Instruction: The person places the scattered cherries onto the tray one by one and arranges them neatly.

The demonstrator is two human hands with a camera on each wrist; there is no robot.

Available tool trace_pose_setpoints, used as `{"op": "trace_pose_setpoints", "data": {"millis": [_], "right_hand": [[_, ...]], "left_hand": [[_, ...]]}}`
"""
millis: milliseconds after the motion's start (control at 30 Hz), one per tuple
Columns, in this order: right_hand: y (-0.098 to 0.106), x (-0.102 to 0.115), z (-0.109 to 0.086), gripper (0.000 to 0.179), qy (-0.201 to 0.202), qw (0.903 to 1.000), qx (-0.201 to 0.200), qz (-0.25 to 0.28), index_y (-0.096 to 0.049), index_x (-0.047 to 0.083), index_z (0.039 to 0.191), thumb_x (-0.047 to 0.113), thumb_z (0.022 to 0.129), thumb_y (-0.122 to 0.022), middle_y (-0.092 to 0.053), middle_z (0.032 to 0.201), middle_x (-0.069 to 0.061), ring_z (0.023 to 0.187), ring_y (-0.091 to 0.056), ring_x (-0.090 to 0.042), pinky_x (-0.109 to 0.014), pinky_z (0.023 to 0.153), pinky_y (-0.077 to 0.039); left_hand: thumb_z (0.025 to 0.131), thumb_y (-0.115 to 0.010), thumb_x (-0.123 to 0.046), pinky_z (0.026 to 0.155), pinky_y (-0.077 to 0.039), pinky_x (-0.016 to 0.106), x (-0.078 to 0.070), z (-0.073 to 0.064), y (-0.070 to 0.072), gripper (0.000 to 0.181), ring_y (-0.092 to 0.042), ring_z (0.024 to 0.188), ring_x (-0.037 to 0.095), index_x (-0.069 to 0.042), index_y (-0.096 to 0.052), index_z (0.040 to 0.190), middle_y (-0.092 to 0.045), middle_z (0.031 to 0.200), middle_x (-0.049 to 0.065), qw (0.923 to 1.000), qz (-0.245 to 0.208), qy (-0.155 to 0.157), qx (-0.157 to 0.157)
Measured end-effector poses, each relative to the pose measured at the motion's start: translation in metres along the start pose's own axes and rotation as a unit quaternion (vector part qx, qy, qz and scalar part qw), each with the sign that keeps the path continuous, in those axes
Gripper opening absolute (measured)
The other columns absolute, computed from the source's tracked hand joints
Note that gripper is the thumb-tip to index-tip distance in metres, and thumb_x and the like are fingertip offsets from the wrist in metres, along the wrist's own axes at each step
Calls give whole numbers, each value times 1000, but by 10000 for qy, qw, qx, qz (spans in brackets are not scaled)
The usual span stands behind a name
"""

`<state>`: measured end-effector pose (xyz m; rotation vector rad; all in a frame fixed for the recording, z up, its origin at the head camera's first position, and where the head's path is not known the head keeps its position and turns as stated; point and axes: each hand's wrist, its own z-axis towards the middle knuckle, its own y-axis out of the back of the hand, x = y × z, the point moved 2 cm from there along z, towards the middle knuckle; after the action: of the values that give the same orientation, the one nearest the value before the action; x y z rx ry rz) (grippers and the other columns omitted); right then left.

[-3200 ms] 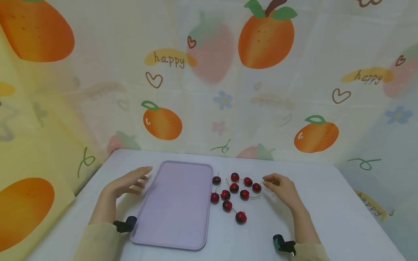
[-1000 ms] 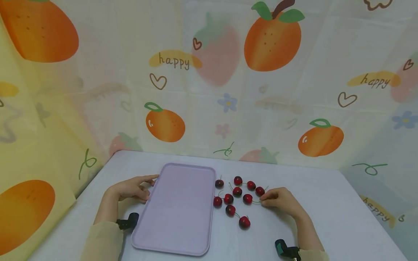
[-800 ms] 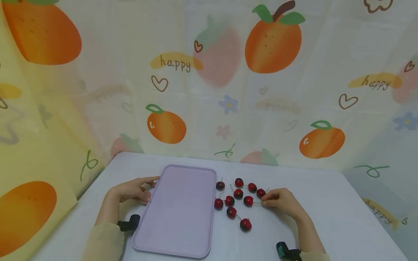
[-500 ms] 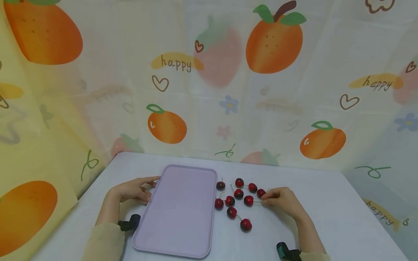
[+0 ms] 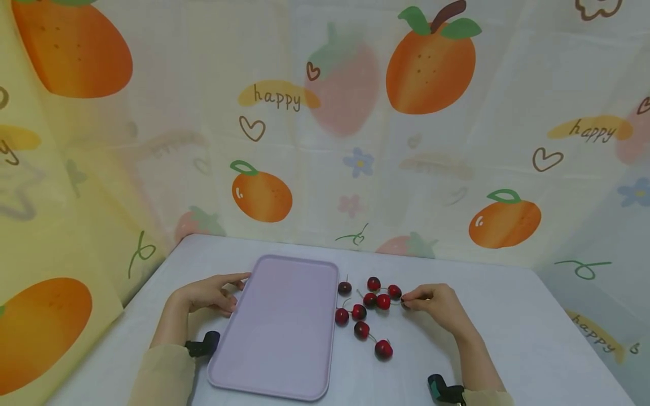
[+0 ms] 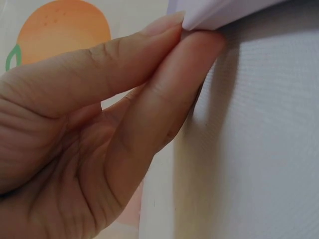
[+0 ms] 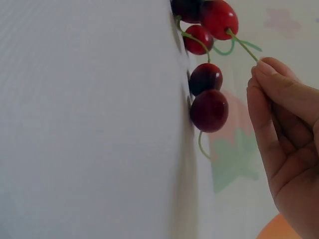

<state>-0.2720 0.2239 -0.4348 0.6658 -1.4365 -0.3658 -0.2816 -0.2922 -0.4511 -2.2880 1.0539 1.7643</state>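
My left hand (image 5: pixel 205 294) is at the left edge of a lilac rectangular tray (image 5: pixel 274 327). In the left wrist view its thumb and finger pinch the tray's rim (image 6: pixel 219 15). To the right of the tray, my right hand (image 5: pixel 438 304) pinches the thin green stem of a dark red cherry (image 5: pixel 383 302) between thumb and fingertips. The right wrist view shows that cherry (image 7: pixel 219 19) hanging at the end of its stem, above other cherries. One cherry (image 5: pixel 404 303) is mostly hidden behind the right fingertips.
Several other cherries with stems, such as a front one (image 5: pixel 383 350) and a back one (image 5: pixel 373 283), lie close to the tray's right side. The white-covered table (image 5: pixel 508 316) meets a fruit-printed cloth (image 5: pixel 431 186) behind. Both wrists wear small black cameras.
My left hand has come right onto the tray's rim. My right hand has taken a cherry's stem, then shifted slightly up in view, moving that cherry toward the one behind it.
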Motion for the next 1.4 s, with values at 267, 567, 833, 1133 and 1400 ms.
{"op": "trace_pose_setpoints", "data": {"millis": [267, 567, 833, 1133, 1400], "right_hand": [[-1, 16, 5, 14, -39, 9995, -294, 126, -79, 9, 97, 17, 88, -73, -77, 95, -7, 83, -67, -15, -27, 76, -56], [-13, 33, 21, 16, -17, 9985, -516, 203, -79, 7, 98, 15, 86, -75, -77, 96, -6, 82, -64, -13, -24, 70, -53], [-26, 53, 37, 12, 154, 9984, -526, 166, -80, 11, 95, 16, 85, -75, -78, 97, -4, 83, -67, -13, -25, 76, -54], [-46, 73, 61, 16, 330, 9975, -478, 406, -79, 9, 99, 16, 86, -74, -77, 99, -7, 84, -71, -13, -24, 78, -55], [-78, 95, 80, 12, 250, 9948, -430, 893, -80, 12, 96, 16, 86, -75, -77, 103, -7, 83, -74, -15, -33, 87, -59]], "left_hand": [[85, -68, 1, 77, -60, 25, 0, 0, 0, 84, -56, 88, 16, -4, -24, 156, -36, 134, 22, 10000, 0, -37, 29], [84, -69, 1, 77, -60, 25, 2, 1, 1, 84, -56, 88, 16, -4, -24, 156, -36, 134, 22, 10000, -16, -16, 2], [84, -69, 1, 76, -60, 25, 2, 1, 2, 85, -56, 87, 15, -4, -24, 156, -36, 134, 21, 10000, -24, -21, 10], [84, -69, 1, 76, -60, 25, 0, 1, 0, 84, -57, 88, 16, -5, -25, 156, -37, 134, 21, 10000, 25, 42, -31], [85, -68, 2, 77, -61, 26, 2, 2, 1, 84, -58, 89, 16, -5, -23, 156, -36, 136, 23, 10000, 16, -5, 23]]}}
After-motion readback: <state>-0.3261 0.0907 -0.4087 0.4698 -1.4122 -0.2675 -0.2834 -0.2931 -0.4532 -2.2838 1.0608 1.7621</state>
